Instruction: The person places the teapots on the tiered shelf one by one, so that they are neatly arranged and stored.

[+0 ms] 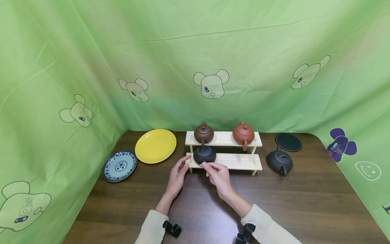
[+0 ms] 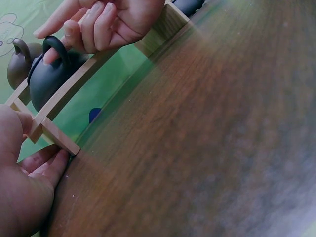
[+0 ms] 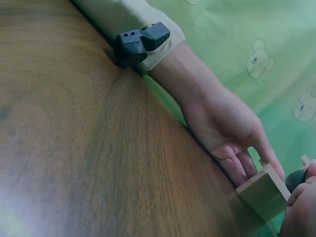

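A black teapot (image 1: 204,155) sits near the left end of the lower tier of a wooden stand (image 1: 233,160). My right hand (image 1: 220,177) pinches its loop handle from the front; in the left wrist view a fingertip passes through the handle (image 2: 58,48). My left hand (image 1: 176,178) is at the stand's left end, fingers fairly straight, touching the corner and the leg (image 2: 60,136). On the upper tier stand a dark brown teapot (image 1: 203,133) and a reddish-brown teapot (image 1: 243,133). The right wrist view shows the left hand (image 3: 224,123) beside the stand's end.
On the left lie a yellow plate (image 1: 155,146) and a blue patterned plate (image 1: 120,166). Another black teapot (image 1: 279,161) stands right of the stand, before a dark round mat (image 1: 288,142). Green cloth (image 1: 213,51) hangs behind and beside the brown table (image 1: 307,203).
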Tool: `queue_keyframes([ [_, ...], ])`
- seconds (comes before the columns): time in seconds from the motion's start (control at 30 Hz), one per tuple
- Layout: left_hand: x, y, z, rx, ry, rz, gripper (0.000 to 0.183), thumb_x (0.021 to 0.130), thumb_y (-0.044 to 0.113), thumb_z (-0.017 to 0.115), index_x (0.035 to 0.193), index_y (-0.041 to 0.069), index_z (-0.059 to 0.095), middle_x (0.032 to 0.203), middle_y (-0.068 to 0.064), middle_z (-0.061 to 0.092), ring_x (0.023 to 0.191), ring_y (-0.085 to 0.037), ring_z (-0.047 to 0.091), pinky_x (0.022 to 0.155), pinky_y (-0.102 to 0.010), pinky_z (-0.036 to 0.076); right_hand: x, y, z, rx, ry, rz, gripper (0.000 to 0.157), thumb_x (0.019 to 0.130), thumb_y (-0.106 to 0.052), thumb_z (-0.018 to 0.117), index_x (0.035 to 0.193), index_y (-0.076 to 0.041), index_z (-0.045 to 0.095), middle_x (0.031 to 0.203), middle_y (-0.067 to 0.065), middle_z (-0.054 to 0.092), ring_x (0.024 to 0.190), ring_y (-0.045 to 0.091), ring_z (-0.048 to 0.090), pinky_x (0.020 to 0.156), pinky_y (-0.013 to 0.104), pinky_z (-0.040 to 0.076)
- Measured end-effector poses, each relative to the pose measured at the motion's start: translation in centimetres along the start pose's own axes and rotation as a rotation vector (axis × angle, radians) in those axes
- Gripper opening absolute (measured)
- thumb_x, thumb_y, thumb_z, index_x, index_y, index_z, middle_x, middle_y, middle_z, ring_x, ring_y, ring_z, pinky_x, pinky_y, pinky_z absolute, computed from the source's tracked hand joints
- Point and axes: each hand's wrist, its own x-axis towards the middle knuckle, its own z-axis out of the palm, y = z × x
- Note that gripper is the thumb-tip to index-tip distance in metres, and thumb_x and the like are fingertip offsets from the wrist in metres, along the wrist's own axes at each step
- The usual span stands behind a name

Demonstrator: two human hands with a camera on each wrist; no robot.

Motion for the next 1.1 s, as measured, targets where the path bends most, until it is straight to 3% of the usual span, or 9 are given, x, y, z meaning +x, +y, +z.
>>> queue_keyframes([
  [0.13,0.0,-0.1,-0.1,0.005,0.002,0.011,0.035,0.115,0.027,0.063,0.148,0.034,0.07,0.157,0.009,0.064,0.154,-0.022,0.051,0.123,-0.033,0.043,0.0,-0.1,-0.3,0.022,0.022,0.008,0.009,0.102,-0.008,0.08,0.097,-0.003,0.086,0.063,-0.005,0.059,0.043,-0.001,0.032,0.043,0.015,0.022],
  [0.37,0.1,0.0,-0.1,-0.016,-0.002,-0.004,0.035,0.115,0.024,0.063,0.148,0.032,0.07,0.155,0.008,0.066,0.143,-0.021,0.06,0.109,-0.027,0.051,-0.2,-0.5,-1.1,0.022,0.034,0.02,0.009,0.1,-0.005,0.08,0.092,-0.009,0.084,0.063,-0.004,0.06,0.043,-0.001,0.033,0.044,0.015,0.023],
  [0.43,0.1,0.2,-0.1,-0.015,-0.001,-0.016,0.035,0.115,0.022,0.062,0.148,0.033,0.07,0.155,0.01,0.066,0.144,-0.018,0.06,0.11,-0.027,0.05,-0.3,-0.6,-1.5,0.017,0.036,0.017,0.011,0.1,-0.004,0.08,0.092,-0.01,0.085,0.063,-0.004,0.06,0.044,-0.001,0.033,0.044,0.015,0.023],
  [0.67,0.0,0.6,0.1,0.012,0.008,-0.033,0.037,0.116,0.019,0.061,0.145,0.037,0.071,0.156,0.014,0.064,0.154,-0.014,0.05,0.126,-0.037,0.04,-0.9,-0.9,-2.7,0.019,0.048,-0.009,0.003,0.099,-0.006,0.082,0.097,-0.005,0.085,0.063,-0.005,0.059,0.044,-0.002,0.032,0.044,0.016,0.022],
  [0.9,0.0,0.3,0.0,-0.018,0.0,-0.022,0.037,0.115,0.017,0.061,0.145,0.036,0.071,0.153,0.013,0.067,0.139,-0.016,0.062,0.108,-0.026,0.05,-1.9,-1.5,-3.6,0.018,0.052,-0.025,0.005,0.099,-0.005,0.082,0.095,-0.001,0.083,0.062,-0.005,0.059,0.044,-0.002,0.031,0.045,0.016,0.022],
  [1.1,0.0,0.1,0.0,-0.021,-0.001,-0.026,0.036,0.115,0.019,0.061,0.146,0.036,0.071,0.156,0.012,0.065,0.149,-0.016,0.055,0.116,-0.028,0.047,-2.8,-2.1,-4.7,-0.008,0.051,-0.05,0.007,0.1,-0.005,0.081,0.094,-0.003,0.083,0.062,-0.005,0.058,0.044,-0.003,0.029,0.046,0.018,0.02],
])
